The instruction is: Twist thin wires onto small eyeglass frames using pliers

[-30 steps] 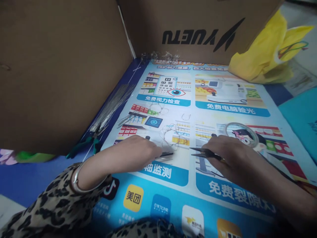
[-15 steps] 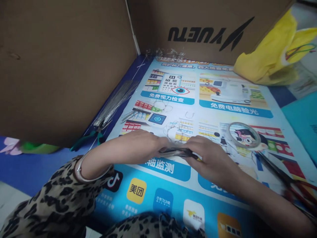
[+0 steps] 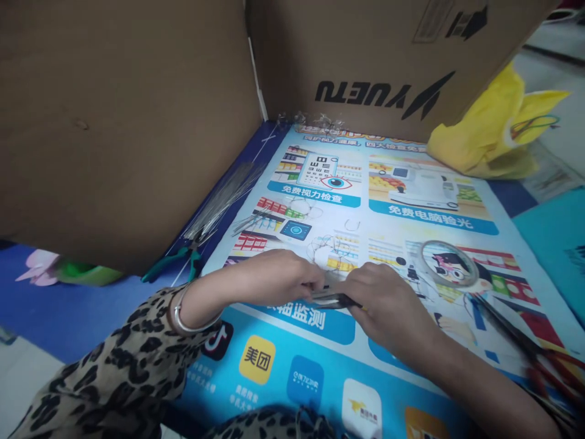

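My right hand [image 3: 381, 299] is closed around a slim, dark metal tool [image 3: 336, 301] that looks like pliers; its grip is mostly hidden under the fingers. Facing it, my left hand [image 3: 286, 277] has its fingers pinched together at the tool's other end. What sits between those fingertips is too small and blurred to make out. Both hands are just above the printed poster [image 3: 315, 350]. Beyond them lie thin wire loops [image 3: 326, 244] and a small bent wire [image 3: 351, 225].
A bundle of straight wires [image 3: 223, 198] and green-handled pliers [image 3: 176, 262] lie left, beside a cardboard panel [image 3: 114, 134]. At right are a tape roll [image 3: 448, 263], red-handled scissors [image 3: 525, 341] and a yellow bag [image 3: 470, 134]. Wire pieces [image 3: 320, 122] rest at the back.
The view has shifted, so the scene sits slightly lower in the picture. Both hands remain close together at the dark tool, with little change in their grip.
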Available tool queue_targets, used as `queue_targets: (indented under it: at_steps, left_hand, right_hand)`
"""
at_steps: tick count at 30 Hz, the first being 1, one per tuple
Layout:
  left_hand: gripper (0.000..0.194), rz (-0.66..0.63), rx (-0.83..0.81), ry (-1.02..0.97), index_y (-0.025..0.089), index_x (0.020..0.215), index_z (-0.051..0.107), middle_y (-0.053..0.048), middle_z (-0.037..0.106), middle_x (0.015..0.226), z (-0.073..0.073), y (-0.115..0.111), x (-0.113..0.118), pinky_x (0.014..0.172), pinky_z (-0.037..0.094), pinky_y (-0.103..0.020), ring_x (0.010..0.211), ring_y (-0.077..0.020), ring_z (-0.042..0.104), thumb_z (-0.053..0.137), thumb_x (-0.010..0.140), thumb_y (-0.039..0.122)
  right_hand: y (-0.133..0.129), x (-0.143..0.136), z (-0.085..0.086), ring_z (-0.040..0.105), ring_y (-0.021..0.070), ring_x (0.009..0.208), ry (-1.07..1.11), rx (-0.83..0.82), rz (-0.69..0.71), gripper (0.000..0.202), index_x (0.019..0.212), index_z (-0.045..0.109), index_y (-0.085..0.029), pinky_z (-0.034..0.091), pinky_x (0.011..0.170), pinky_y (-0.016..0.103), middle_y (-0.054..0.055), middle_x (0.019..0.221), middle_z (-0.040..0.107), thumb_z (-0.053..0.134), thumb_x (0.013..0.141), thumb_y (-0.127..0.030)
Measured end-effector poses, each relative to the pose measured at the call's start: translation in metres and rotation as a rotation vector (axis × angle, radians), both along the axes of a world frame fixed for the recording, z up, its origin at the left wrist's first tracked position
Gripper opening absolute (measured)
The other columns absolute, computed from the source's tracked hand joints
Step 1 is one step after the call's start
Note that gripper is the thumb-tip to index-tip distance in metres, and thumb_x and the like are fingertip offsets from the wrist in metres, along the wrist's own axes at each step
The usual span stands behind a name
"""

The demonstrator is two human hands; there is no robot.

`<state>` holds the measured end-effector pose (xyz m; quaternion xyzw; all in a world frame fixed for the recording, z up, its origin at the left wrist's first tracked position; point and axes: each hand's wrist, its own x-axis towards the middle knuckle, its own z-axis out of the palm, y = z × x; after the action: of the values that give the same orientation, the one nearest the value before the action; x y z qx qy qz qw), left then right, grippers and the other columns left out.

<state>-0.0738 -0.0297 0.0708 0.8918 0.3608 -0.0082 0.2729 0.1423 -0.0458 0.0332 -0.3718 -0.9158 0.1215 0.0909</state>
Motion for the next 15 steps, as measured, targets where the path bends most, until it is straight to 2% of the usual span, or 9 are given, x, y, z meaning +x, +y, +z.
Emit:
queue_targets:
  at_steps: [3, 6, 10, 15]
  left_hand:
    - [0.017, -0.031, 0.250, 0.089, 0.019, 0.078, 0.063, -0.001, 0.064, 0.072, -0.006, -0.004, 0.001, 0.058, 0.034, -0.025, 0.064, -0.0131, 0.056, 0.047, 0.082, 0.011]
    - [0.013, -0.054, 0.440, 0.109, 0.017, 0.082, 0.062, -0.003, 0.063, 0.075, -0.010, -0.007, 0.004, 0.063, 0.037, -0.029, 0.069, -0.0157, 0.055, 0.051, 0.083, 0.012]
    - [0.008, -0.034, 0.537, 0.124, 0.016, 0.079, 0.062, -0.004, 0.059, 0.077, -0.010, -0.008, 0.009, 0.067, 0.039, -0.031, 0.075, -0.0171, 0.053, 0.055, 0.084, 0.017]
    - [0.006, -0.014, 0.623, 0.134, 0.016, 0.078, 0.059, -0.005, 0.057, 0.079, -0.005, -0.009, 0.016, 0.062, 0.039, -0.030, 0.075, -0.0178, 0.051, 0.056, 0.082, 0.014]
  right_hand:
    - [-0.002, -0.001, 0.000, 0.050, 0.0201, 0.076, -0.043, 0.119, -0.020, 0.023, 0.077, 0.066, -0.019, 0.034, 0.069, 0.034, 0.005, 0.074, 0.062, 0.047, 0.078, -0.007]
    - [-0.002, -0.002, -0.001, 0.049, 0.0203, 0.075, -0.041, 0.143, -0.052, 0.023, 0.078, 0.066, -0.018, 0.034, 0.069, 0.034, 0.006, 0.074, 0.061, 0.046, 0.079, -0.008]
    - [0.001, 0.000, -0.005, 0.051, 0.0202, 0.078, 0.028, 0.061, -0.084, 0.021, 0.081, 0.065, -0.018, 0.036, 0.070, 0.033, 0.006, 0.080, 0.062, 0.046, 0.080, -0.010]
    - [0.008, 0.006, -0.006, 0.053, 0.0203, 0.082, 0.087, -0.026, -0.122, 0.021, 0.084, 0.064, -0.020, 0.037, 0.074, 0.034, 0.004, 0.084, 0.065, 0.046, 0.078, -0.010]
